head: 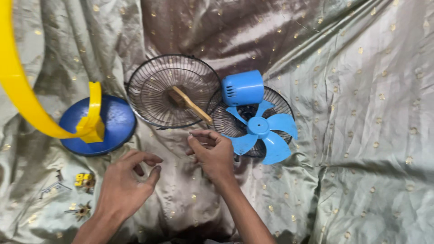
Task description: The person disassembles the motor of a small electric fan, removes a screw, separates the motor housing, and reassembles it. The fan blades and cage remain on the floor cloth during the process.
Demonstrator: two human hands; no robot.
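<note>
On the gold-dotted green cloth (361,135), your right hand (212,153) pinches something tiny, too small to tell, just below the two black wire fan guards (153,90); beside it lies the blue fan blade (262,131) under the blue motor housing (242,88), while your left hand (124,185) hovers loosely curled, empty

Cloth (361,90) underneath: pale sage-green satin, shiny, dotted all over with small gold spots, with a darker brownish-mauve band running down the upper middle. Fan blades (262,131) and motor housing (242,88) bright sky blue; round base (115,124) deeper blue, carrying a yellow bracket (92,119) and a curved yellow ring (18,86). Both wire grilles (153,90) dark, near black; brush handle (192,105) light tan wood; small parts (84,180) at left yellow and brass-brown.
</note>
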